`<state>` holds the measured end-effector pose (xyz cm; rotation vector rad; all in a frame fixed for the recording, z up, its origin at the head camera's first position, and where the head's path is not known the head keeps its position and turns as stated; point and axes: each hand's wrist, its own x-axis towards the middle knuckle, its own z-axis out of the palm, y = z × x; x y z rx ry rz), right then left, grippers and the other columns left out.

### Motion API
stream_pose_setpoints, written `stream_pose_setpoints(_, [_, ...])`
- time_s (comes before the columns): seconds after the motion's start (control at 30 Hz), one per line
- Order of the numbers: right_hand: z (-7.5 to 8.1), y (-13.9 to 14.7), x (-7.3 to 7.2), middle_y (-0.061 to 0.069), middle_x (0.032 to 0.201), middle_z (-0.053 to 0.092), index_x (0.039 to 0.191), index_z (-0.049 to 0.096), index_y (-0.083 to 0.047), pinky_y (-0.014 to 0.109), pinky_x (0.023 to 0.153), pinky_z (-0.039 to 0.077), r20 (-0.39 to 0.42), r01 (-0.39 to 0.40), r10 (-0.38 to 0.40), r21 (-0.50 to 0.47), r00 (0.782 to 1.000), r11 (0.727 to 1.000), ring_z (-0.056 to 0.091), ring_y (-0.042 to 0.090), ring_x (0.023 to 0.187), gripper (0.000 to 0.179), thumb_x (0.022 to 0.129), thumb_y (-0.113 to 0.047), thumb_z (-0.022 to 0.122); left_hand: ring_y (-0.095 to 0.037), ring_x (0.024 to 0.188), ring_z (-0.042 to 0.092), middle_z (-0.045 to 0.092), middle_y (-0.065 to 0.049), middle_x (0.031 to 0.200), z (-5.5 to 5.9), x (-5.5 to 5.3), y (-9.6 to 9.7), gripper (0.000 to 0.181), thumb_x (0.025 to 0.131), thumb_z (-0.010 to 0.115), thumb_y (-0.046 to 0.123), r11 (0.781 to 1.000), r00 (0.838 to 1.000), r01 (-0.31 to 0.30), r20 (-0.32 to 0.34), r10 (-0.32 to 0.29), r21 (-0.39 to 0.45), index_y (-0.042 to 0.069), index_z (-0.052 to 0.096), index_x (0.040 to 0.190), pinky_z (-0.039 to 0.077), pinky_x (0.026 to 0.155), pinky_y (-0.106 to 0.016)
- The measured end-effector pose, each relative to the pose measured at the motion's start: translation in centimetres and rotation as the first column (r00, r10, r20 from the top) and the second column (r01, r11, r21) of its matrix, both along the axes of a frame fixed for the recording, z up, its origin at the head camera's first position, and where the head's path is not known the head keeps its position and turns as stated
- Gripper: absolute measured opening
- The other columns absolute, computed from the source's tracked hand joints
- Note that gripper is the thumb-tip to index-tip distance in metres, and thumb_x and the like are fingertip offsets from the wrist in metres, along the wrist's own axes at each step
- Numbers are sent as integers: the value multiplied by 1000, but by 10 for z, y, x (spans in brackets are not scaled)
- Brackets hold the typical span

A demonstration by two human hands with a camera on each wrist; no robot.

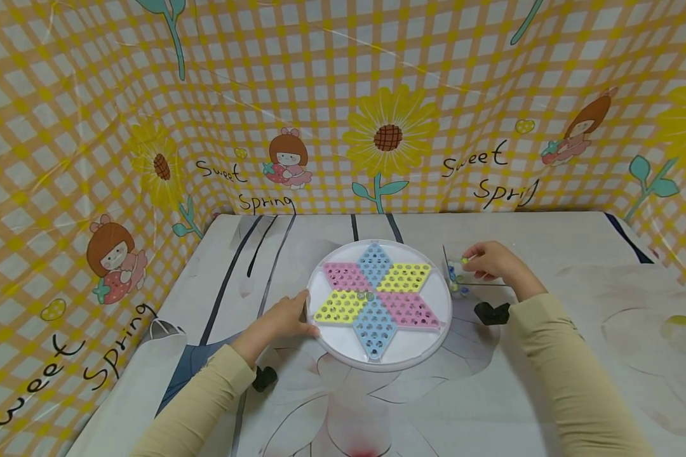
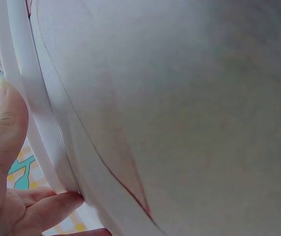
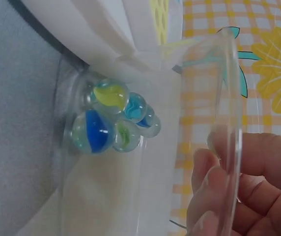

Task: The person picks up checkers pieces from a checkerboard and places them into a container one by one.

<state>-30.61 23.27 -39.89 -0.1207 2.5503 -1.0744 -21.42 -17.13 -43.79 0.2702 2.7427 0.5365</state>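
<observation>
A round white Chinese checkers board (image 1: 331,346) lies on the table, with a star of pink, yellow and blue sections. Two glassy marbles (image 1: 365,296) sit near its centre. My left hand (image 1: 286,315) grips the board's left rim, thumb and fingers to either side of the edge (image 2: 37,105). To the right of the board stands a clear plastic box (image 3: 155,191) with several glass marbles (image 3: 94,131) gathered at one end. Over this box, my right hand (image 1: 490,260) pinches a small yellow-green marble (image 1: 465,260) at its fingertips; in the right wrist view the fingers partly hide it.
The box stands close to the board's right edge. A pale cloth with dark lines and flower prints covers the table (image 1: 349,406). Behind and to the sides hangs a yellow checked curtain (image 1: 320,76). Dark wrist-worn pieces (image 1: 491,313) sit below each hand.
</observation>
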Motion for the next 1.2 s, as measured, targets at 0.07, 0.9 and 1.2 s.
stream_pose_setpoints(0.07, [-1,0,-1,5,81,55,115,47,9,26,57,47,4,9,-9,2,1000,1000,53,12,64,36,87,-12,56,-45,123,38,46,-27,130,0,0,0,91,74,73,38,1000,1000,-1,2,1,0,0,25,142,35,100,-54])
stream_pose_setpoints(0.9, [6,-8,2,9,87,58,120,46,8,27,60,48,-17,8,-8,1,1000,1000,54,14,68,40,88,-14,55,-45,124,37,45,-27,132,-1,0,-2,92,75,72,39,1000,1000,-3,3,3,-5,0,24,143,34,100,-54])
stream_pose_setpoints(1.2, [21,-38,7,12,89,56,119,48,6,30,63,49,-58,-23,22,-12,998,1000,54,17,70,39,87,-16,56,-44,122,41,48,-27,129,-1,0,-2,92,73,73,39,1000,1000,18,-26,-18,-14,-1,26,141,36,99,-52])
